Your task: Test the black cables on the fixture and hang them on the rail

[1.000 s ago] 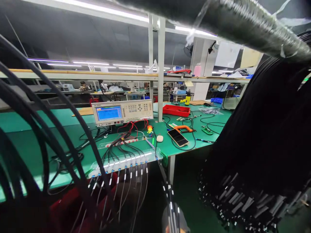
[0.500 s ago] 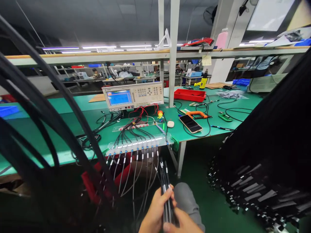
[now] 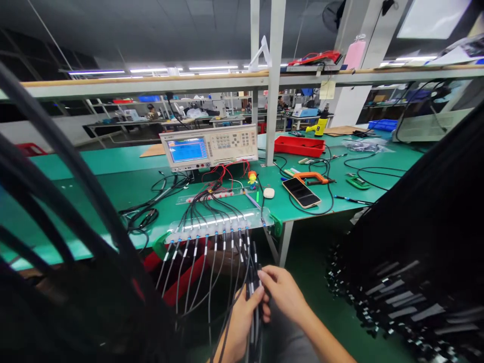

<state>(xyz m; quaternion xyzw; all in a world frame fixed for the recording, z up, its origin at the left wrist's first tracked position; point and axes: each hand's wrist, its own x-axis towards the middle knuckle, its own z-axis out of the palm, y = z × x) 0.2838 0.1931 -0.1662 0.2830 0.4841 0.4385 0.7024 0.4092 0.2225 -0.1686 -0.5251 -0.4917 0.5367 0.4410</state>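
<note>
My left hand (image 3: pixel 242 315) is wrapped round a bundle of black cables (image 3: pixel 255 327) with white labels, held below the table edge. At the upper part of that bundle, my right hand (image 3: pixel 282 290) pinches a cable with thumb and forefinger. Just beyond the hands is a clear connector strip (image 3: pixel 217 227) along the table edge. From its row of blue-ringed sockets hang several labelled cables (image 3: pixel 206 267), and more black leads run back from it to a bench test instrument (image 3: pixel 209 147) with a lit blue screen.
Thick black cables hang at the left, close to the camera. A large mass of black cables (image 3: pixel 401 262) hangs at the right. On the green table (image 3: pixel 94 181) lie a phone (image 3: pixel 301 192), an orange clamp (image 3: pixel 312 177) and a red tray (image 3: pixel 298 147). A white post (image 3: pixel 275 85) rises behind.
My right hand has moved up from the lower part of the bundle to its upper part, where it now pinches a cable. My left hand keeps its grip. The view has shifted slightly.
</note>
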